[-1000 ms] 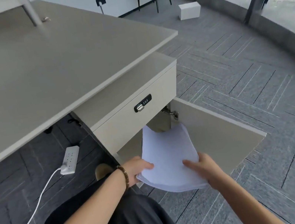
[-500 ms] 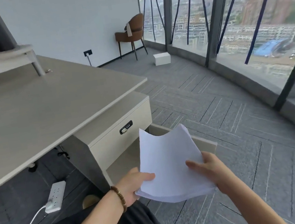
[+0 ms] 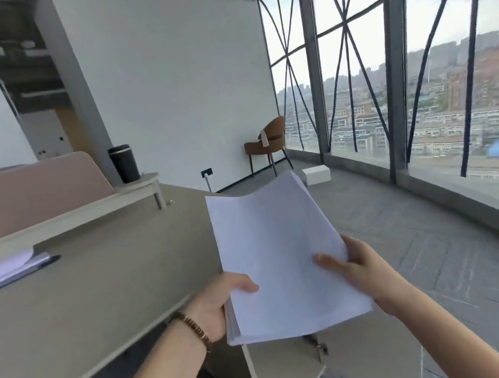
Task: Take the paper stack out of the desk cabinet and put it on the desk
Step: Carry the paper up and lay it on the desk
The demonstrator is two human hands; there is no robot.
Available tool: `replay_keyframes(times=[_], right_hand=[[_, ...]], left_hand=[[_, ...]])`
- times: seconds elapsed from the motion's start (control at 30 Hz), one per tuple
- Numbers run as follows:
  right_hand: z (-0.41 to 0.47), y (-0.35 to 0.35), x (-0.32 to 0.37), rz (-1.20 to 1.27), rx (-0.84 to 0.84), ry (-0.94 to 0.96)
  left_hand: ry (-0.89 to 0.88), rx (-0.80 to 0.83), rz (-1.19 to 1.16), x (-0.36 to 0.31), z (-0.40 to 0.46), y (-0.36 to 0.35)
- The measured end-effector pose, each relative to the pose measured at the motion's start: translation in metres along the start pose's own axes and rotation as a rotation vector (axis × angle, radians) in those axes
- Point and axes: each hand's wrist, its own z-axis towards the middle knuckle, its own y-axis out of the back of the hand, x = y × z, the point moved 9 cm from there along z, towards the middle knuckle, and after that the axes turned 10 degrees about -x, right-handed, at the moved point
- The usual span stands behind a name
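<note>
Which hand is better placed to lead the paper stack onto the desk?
Left. The left hand grips the paper stack on the side nearest the desk; the right hand holds the far edge, out over the floor.

— Where's the paper stack [image 3: 281, 259]?

— Middle of the frame, up in the air, white and thick, its far edge curling upward.

— And the desk [image 3: 88, 301]?

— Lower left, a pale beige top, with the stack's left edge overlapping its right corner.

no legible txt, top sheet of paper stack [image 3: 280, 259] looks blank, no labels or nos. readable
</note>
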Motion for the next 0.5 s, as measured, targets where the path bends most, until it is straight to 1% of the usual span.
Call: replay_keyframes(times=[0.07,0.13,0.23,0.37,0.5], right_hand=[[0.008,-0.031,0.024,0.013,0.026,0.06],[0.016,-0.062,0.045,0.011,0.046,0.117],[0.026,-0.112,0.071,-0.009,0.107,0.191],[0.037,-0.173,0.096,0.043,0.199,0.194],[0.048,-0.23,0.107,0.098,0.266,0.183]], left_hand=[[-0.028,-0.102,-0.049,-0.02,-0.011,0.031],[-0.092,-0.184,-0.112,-0.04,-0.019,0.061],[-0.165,-0.265,-0.202,-0.063,-0.03,0.107],[-0.182,-0.366,-0.186,-0.069,-0.033,0.168],[-0.283,-0.49,-0.161,-0.074,-0.035,0.226]])
